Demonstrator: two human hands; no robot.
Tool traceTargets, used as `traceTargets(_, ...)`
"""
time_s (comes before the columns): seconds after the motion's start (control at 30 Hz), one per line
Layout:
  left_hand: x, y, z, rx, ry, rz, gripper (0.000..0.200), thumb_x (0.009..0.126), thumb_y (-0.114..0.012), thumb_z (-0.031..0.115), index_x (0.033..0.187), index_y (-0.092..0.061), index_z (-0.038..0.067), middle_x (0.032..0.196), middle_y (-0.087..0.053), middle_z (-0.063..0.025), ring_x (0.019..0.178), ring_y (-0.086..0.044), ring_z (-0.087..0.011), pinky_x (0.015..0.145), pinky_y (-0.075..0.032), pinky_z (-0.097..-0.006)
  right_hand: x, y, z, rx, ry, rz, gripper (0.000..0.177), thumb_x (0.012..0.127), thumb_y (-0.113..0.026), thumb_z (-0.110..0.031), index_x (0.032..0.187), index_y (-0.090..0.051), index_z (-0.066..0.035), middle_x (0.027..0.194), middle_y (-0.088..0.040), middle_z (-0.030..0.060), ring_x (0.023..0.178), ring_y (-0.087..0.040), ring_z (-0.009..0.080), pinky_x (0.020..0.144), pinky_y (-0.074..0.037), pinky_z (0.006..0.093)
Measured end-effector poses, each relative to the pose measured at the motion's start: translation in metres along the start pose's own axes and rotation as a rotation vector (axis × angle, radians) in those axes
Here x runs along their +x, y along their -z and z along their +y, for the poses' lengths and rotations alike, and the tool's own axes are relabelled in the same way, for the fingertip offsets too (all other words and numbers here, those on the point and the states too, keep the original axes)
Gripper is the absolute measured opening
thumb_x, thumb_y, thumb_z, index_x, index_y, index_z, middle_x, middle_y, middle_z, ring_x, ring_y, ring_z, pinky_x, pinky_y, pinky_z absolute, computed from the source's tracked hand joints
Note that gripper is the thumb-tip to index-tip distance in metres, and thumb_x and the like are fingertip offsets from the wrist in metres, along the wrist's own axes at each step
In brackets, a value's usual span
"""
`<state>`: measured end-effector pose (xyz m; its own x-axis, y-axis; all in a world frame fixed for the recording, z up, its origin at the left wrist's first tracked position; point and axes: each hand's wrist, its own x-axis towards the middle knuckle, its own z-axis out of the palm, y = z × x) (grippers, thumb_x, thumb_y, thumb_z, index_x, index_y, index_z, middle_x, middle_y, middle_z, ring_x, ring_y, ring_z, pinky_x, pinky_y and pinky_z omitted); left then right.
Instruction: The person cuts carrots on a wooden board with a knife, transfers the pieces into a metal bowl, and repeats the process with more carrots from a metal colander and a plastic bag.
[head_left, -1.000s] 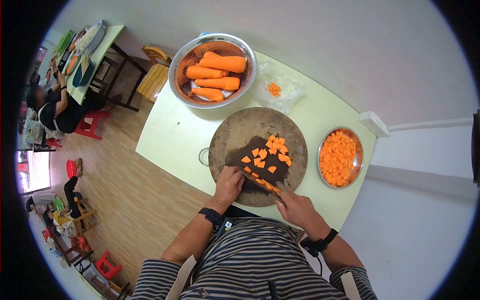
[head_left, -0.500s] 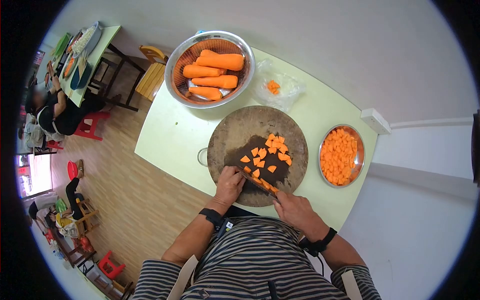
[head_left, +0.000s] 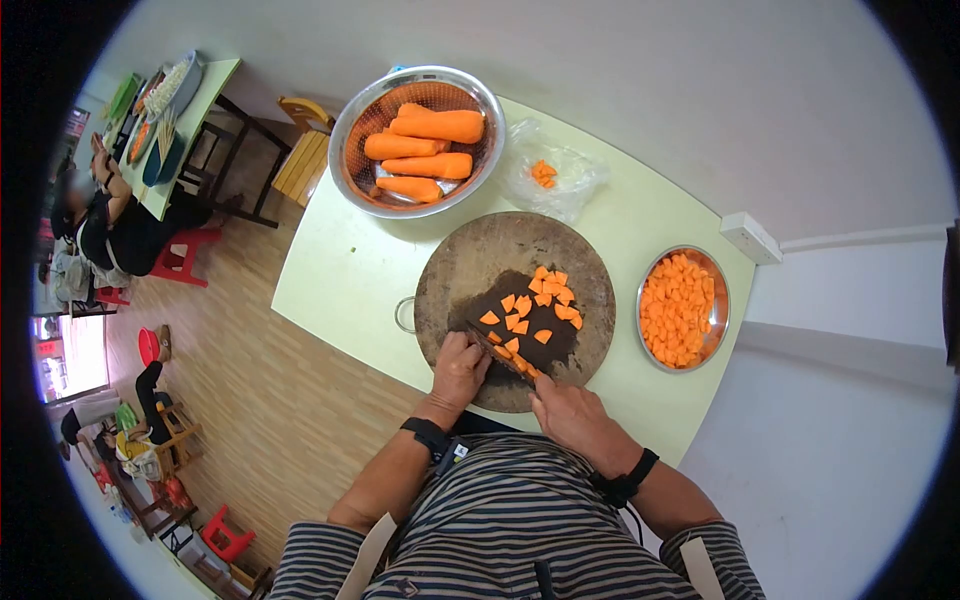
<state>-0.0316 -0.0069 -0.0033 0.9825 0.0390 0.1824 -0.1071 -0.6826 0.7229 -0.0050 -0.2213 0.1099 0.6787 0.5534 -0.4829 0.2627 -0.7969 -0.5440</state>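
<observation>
A round wooden chopping board [head_left: 460, 260] with a metal ring handle lies on the table. My right hand [head_left: 570, 410] is closed round the handle of a knife [head_left: 488, 344], whose dark blade slants across the board's near part. Carrot pieces [head_left: 515, 362] lie along the far side of the blade. At the blade's left end, my left hand [head_left: 460, 368] is closed with its fingers curled; what they hold is hidden. Further up the board are several cut carrot chunks [head_left: 552, 285], scattered on a dark wet patch.
A metal colander bowl [head_left: 345, 180] with several whole peeled carrots [head_left: 440, 126] stands at the table's far left. Beside it is a clear plastic bag [head_left: 575, 190] with carrot bits. At right stands a metal bowl [head_left: 727, 310] of chopped carrot. Another person [head_left: 110, 220] sits at a far-left table.
My right hand and the knife have shifted left and slightly up, towards my left hand. My left hand stays nearly in place. The far seated person's arm has moved.
</observation>
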Motion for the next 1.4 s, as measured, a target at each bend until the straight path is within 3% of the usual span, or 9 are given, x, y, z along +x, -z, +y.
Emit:
traceTargets(0.23,0.001,-0.003,0.002,-0.065,0.003,0.065,0.018,0.072,-0.077,-0.004,0.086,-0.065,0.001,0.094,-0.062,-0.0132,0.090,-0.059,-0.0345,0.078,-0.051,-0.0416,-0.014,0.001,0.004,-0.009,-0.147,-0.118,0.024,0.103,-0.052,-0.027,0.105,-0.050,-0.003,0.093,-0.067,0.0228,0.084,-0.067,0.0434,0.073,-0.053,0.0544)
traceTargets(0.37,0.000,-0.007,0.003,-0.087,0.044,0.083,0.021,0.071,-0.077,-0.008,0.087,-0.066,0.001,0.094,-0.064,-0.0121,0.090,-0.062,-0.0324,0.078,-0.052,-0.0398,-0.024,0.003,0.017,-0.020,-0.149,-0.091,0.024,0.102,-0.053,-0.027,0.105,-0.051,-0.003,0.089,-0.067,0.0212,0.080,-0.067,0.0435,0.070,-0.053,0.0542)
traceTargets(0.57,0.002,-0.004,0.002,-0.077,0.011,0.069,0.023,0.073,-0.077,-0.007,0.092,-0.068,0.002,0.094,-0.065,-0.0117,0.089,-0.062,-0.0316,0.077,-0.053,-0.0396,-0.022,0.009,0.032,-0.042,-0.153,0.066,0.024,0.100,-0.057,-0.027,0.106,-0.052,-0.004,0.086,-0.069,0.0203,0.076,-0.068,0.0421,0.066,-0.054,0.0530)
traceTargets(0.63,0.003,-0.004,0.004,-0.072,0.000,0.063,0.023,0.074,-0.077,-0.007,0.094,-0.068,0.002,0.094,-0.065,-0.0118,0.089,-0.062,-0.0318,0.077,-0.053,-0.0395,-0.024,0.010,0.031,0.017,-0.055,0.183,0.023,0.099,-0.059,-0.025,0.105,-0.052,-0.005,0.086,-0.068,0.0200,0.075,-0.068,0.0431,0.065,-0.055,0.0529)
traceTargets(0.87,-0.004,0.003,0.004,-0.072,0.004,0.129,0.019,0.079,-0.076,-0.005,0.094,-0.067,0.001,0.095,-0.065,-0.0138,0.088,-0.063,-0.0328,0.076,-0.052,-0.0397,-0.022,-0.002,0.023,0.084,-0.022,0.250,0.024,0.098,-0.061,-0.026,0.106,-0.052,-0.005,0.082,-0.068,0.0195,0.070,-0.067,0.0430,0.061,-0.054,0.0519)
traceTargets(0.93,-0.005,0.003,0.004,-0.060,0.024,0.141,0.018,0.079,-0.076,-0.004,0.094,-0.068,0.002,0.095,-0.065,-0.0141,0.088,-0.063,-0.0330,0.076,-0.052,-0.0397,-0.017,-0.007,0.025,0.089,-0.054,0.248,0.024,0.095,-0.065,-0.020,0.108,-0.058,-0.001,0.079,-0.067,0.0213,0.072,-0.068,0.0431,0.063,-0.054,0.0493)
traceTargets(1.13,0.003,0.011,0.023,-0.117,0.027,0.094,0.010,0.083,-0.074,0.002,0.092,-0.070,0.002,0.085,-0.067,-0.0146,0.080,-0.066,-0.0336,0.071,-0.054,-0.0411,-0.011,-0.011,0.027,0.266,-0.037,0.357,0.026,0.094,-0.065,-0.018,0.114,-0.061,-0.001,0.075,-0.066,0.0214,0.069,-0.069,0.0404,0.061,-0.053,0.0451)
traceTargets(1.2,0.010,0.011,0.038,-0.192,0.164,-0.080,0.011,0.088,-0.072,0.008,0.096,-0.072,0.001,0.087,-0.071,-0.0160,0.080,-0.070,-0.0341,0.070,-0.057,-0.0400,-0.012,-0.009,0.023,0.276,-0.033,0.350,0.025,0.095,-0.064,-0.019,0.113,-0.060,-0.002,0.076,-0.067,0.0224,0.070,-0.068,0.0424,0.062,-0.053,0.0479)
traceTargets(1.4,0.026,-0.004,0.042,-0.362,0.288,-0.088,0.016,0.092,-0.070,0.011,0.101,-0.072,-0.002,0.092,-0.073,-0.0211,0.082,-0.073,-0.0363,0.070,-0.058,-0.0391,-0.022,0.005,0.008,0.389,-0.097,0.296,0.024,0.095,-0.063,-0.018,0.112,-0.059,-0.002,0.077,-0.067,0.0241,0.070,-0.068,0.0435,0.061,-0.053,0.0483)
